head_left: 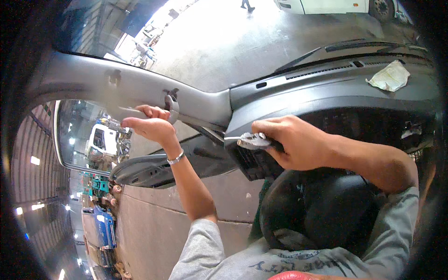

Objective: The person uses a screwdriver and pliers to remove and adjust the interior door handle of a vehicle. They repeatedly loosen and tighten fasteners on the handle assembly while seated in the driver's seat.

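Observation:
My left hand (151,125) is closed around a grey grab handle (173,109) at the windscreen pillar (140,79). The handle's lower end is beside a dark mounting spot on the pillar, and its other end is blurred; whether it is still fixed I cannot tell. Higher on the pillar is another recess (113,77). My right hand (298,142) grips a pair of pliers (252,141), their metal jaws pointing left toward the pillar. They are held in front of the dashboard's left end, above the steering wheel (317,210). The pliers' handles are mostly hidden in my fingers.
A crumpled pale cloth or paper (390,76) lies on the dashboard top (289,100). At left the vehicle door (182,163) stands ajar over the concrete floor. Outside are a blue vehicle (105,226), a white vehicle (326,5) and a person's legs (247,5).

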`<state>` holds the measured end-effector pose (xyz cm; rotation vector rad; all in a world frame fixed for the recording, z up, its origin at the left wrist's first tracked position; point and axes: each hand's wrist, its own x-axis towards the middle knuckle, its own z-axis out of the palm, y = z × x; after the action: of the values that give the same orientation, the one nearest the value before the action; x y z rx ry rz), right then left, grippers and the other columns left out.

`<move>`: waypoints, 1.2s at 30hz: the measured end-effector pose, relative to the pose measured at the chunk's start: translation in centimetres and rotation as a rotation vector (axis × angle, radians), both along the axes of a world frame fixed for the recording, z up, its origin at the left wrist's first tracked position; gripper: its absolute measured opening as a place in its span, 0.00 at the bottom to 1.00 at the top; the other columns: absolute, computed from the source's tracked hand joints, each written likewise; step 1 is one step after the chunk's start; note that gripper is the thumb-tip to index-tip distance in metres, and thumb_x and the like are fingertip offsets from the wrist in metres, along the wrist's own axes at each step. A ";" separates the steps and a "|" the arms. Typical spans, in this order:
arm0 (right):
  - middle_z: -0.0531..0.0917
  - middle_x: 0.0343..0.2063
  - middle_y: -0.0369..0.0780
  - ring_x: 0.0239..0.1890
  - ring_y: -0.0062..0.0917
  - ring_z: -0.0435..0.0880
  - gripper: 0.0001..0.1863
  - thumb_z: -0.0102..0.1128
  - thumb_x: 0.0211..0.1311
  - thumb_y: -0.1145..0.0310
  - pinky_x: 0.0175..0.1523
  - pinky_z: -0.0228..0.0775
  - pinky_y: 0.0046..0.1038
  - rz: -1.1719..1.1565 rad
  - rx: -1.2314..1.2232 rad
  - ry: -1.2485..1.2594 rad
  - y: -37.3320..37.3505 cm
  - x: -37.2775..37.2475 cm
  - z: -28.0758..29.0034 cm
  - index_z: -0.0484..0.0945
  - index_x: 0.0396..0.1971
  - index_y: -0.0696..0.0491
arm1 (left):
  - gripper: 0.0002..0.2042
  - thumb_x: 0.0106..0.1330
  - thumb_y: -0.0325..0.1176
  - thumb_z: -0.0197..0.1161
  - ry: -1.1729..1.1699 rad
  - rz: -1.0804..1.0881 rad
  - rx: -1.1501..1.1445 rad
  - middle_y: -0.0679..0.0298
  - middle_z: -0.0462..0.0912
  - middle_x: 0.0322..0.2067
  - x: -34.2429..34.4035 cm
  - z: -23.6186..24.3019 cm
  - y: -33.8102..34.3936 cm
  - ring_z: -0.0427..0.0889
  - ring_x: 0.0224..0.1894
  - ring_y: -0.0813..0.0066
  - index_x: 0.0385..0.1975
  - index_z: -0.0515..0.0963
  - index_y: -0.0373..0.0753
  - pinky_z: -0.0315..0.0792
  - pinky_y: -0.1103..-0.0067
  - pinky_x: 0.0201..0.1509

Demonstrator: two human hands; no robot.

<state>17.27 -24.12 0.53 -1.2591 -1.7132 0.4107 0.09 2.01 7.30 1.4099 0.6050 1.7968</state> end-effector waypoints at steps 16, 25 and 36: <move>0.77 0.30 0.54 0.37 0.56 0.76 0.11 0.61 0.58 0.79 0.41 0.66 0.45 -0.059 -0.010 -0.086 -0.6 -0.1 0.4 0.73 0.41 0.59 | 0.41 0.57 0.85 0.28 0.072 -0.186 0.004 0.73 0.49 0.14 -1.0 -1.0 1.0 0.45 0.14 0.80 0.24 0.57 0.45 0.44 0.78 0.20; 0.80 0.29 0.52 0.33 0.53 0.79 0.14 0.61 0.63 0.75 0.39 0.70 0.41 -0.167 0.135 0.023 0.8 0.4 1.7 0.72 0.48 0.57 | 0.37 0.69 0.76 0.33 0.013 -0.256 0.023 0.71 0.55 0.17 -1.5 -1.4 0.6 0.55 0.15 0.80 0.25 0.61 0.41 0.52 0.78 0.21; 0.83 0.25 0.47 0.31 0.45 0.83 0.05 0.64 0.55 0.72 0.39 0.73 0.42 -0.050 0.881 -0.266 19.8 0.0 17.2 0.81 0.31 0.56 | 0.35 0.68 0.77 0.35 -0.022 -0.098 0.023 0.75 0.48 0.16 0.1 -1.2 -1.0 0.44 0.18 0.84 0.26 0.63 0.44 0.41 0.81 0.23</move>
<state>17.25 -4.33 17.71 -0.7067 -1.7612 -0.5299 0.19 1.02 6.08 1.4087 0.4973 1.7447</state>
